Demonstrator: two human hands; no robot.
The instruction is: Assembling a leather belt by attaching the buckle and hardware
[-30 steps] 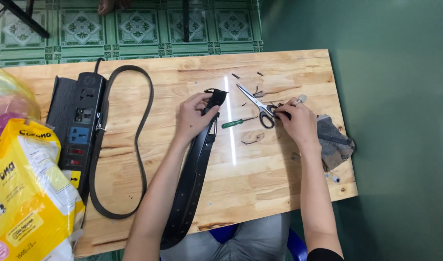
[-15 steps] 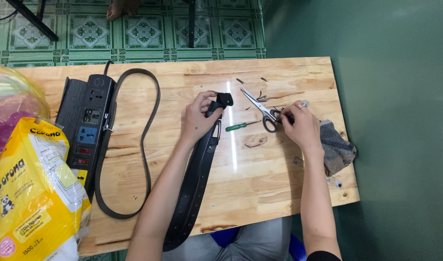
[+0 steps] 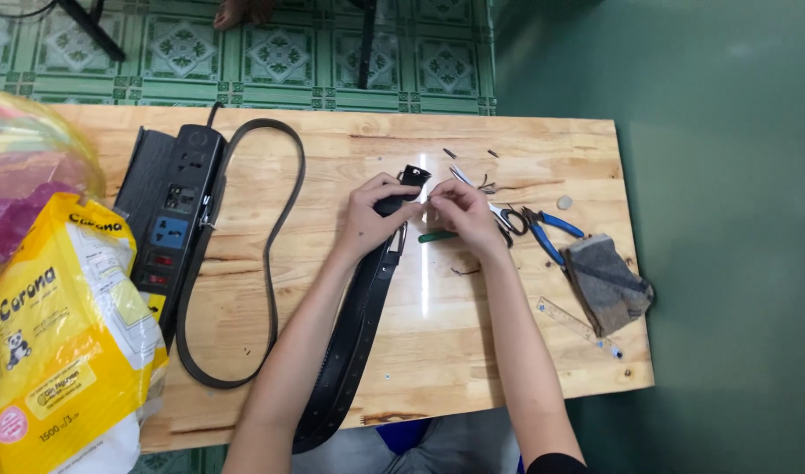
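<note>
Hands at a black belt [image 3: 354, 325] on the wooden surface [image 3: 332, 158]: left hand [image 3: 372, 215] fingers grip its end, right hand [image 3: 462, 213] fingers pinch beside it; scissors [image 3: 499, 213] nearby.

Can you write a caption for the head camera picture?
Both hands, left hand and right hand, meet at the end of a black belt on a wooden table.

Two black leather belts: one long strap [image 3: 354, 342] running from the tabletop's near edge up to the hands, one looped strap [image 3: 271, 254] lying curved beside the power strip. One black multi-socket power strip [image 3: 170, 224]. One pair of scissors [image 3: 495, 211]. One pair of blue-handled pliers [image 3: 552, 233]. One green-handled tool [image 3: 438, 236]. One grey folded cloth [image 3: 606, 283]. One clear ruler [image 3: 569, 320]. One yellow-and-white plastic bag [image 3: 56, 342]. Two hands, left hand [image 3: 372, 219] and right hand [image 3: 464, 215]
</note>
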